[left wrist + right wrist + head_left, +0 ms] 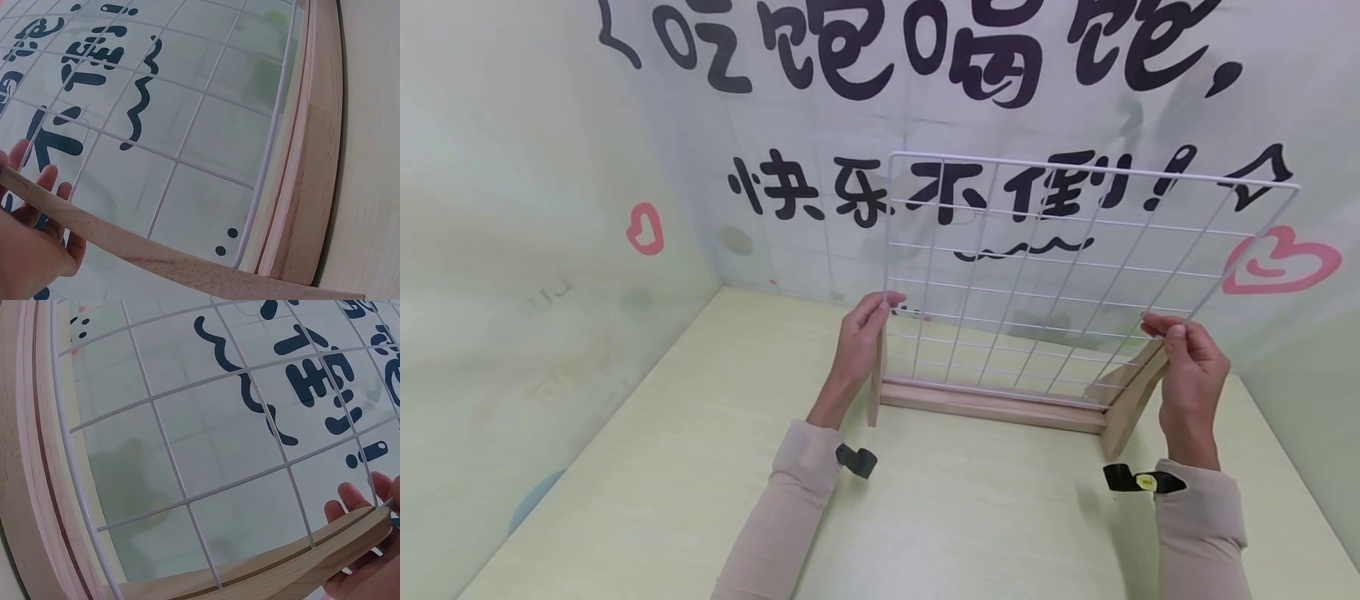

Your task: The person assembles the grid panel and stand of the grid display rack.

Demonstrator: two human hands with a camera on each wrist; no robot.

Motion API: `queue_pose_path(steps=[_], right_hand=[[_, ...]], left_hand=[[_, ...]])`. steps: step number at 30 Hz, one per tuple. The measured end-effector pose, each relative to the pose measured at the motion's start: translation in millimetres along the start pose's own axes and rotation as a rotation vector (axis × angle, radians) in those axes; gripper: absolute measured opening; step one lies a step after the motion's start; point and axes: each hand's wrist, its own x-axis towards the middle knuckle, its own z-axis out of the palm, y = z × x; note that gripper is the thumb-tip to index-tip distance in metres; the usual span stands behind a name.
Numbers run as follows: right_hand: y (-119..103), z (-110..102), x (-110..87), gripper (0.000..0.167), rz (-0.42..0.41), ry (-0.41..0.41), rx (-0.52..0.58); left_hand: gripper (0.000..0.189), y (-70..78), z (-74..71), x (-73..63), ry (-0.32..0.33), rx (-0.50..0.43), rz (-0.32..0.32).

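A white wire grid panel (985, 161) stands tilted in a wooden stand, its lower edge wire running along the grooved base bar (992, 406). My left hand (857, 342) pinches the panel's left edge at the top of the left wooden side piece (875, 392). In the left wrist view, that hand's fingers (76, 250) show behind the wood. On the other side, my right hand (1193, 375) grips the panel's right edge beside the top of the grooved right side piece (1127, 412). Fingertips (350, 495) show beyond the wires in the right wrist view.
The stand rests on a pale yellow table (962, 500). Behind it hangs a whitish backdrop (790, 267) with large black characters and pink hearts. Similar pale walls enclose the table at left and right.
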Motion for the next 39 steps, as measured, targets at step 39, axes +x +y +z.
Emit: queue_pose_path(steps=[39], right_hand=[[6.3, -3.5, -6.0, 0.030, 0.006, -0.027, -0.020]], left_hand=[[0.036, -0.3, 1.4, -0.4, 0.008, -0.015, -0.014]])
